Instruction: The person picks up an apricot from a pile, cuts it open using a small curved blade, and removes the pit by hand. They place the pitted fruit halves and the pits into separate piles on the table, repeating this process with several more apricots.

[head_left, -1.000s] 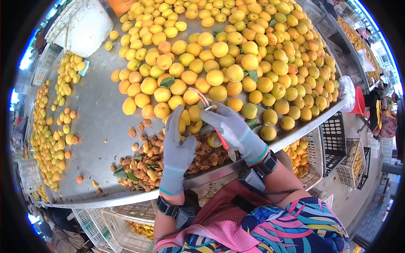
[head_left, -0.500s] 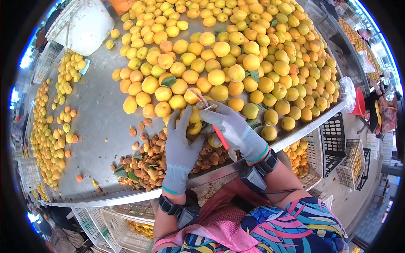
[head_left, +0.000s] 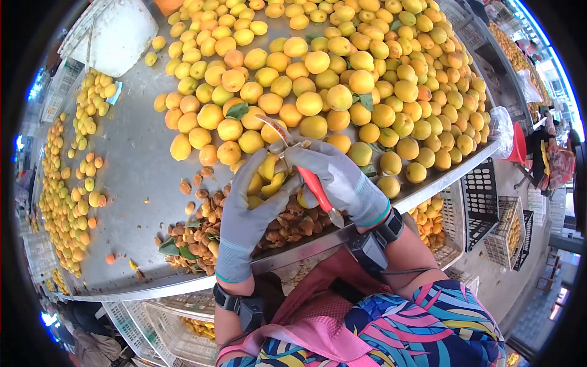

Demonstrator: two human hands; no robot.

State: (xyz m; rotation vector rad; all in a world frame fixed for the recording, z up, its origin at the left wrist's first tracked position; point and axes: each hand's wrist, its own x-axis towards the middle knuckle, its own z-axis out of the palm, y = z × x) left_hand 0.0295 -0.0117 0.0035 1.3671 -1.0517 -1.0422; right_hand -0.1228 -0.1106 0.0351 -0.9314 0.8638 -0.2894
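My left hand (head_left: 254,211), in a grey glove, is closed round split yellow fruit (head_left: 269,177) with its cut flesh showing. Gripped in my gloved right hand (head_left: 339,183) is a red-handled tool (head_left: 313,188) with a curved metal end, which lies close to the fruit. Beneath and beside my hands is a heap of brown pits (head_left: 199,241) with a few green leaves. Whole yellow-orange fruits (head_left: 312,104) are piled on the metal table (head_left: 137,183) beyond my hands.
A white bucket (head_left: 116,40) stands at the back left. More fruit (head_left: 64,202) lies along the left side. Crates (head_left: 174,330) sit below the front edge; a black crate (head_left: 481,205) and a red basin (head_left: 518,144) are at the right.
Both hands have moved slightly apart. The fruit in my left hand now shows its split halves more openly, and more of the red handle is visible.
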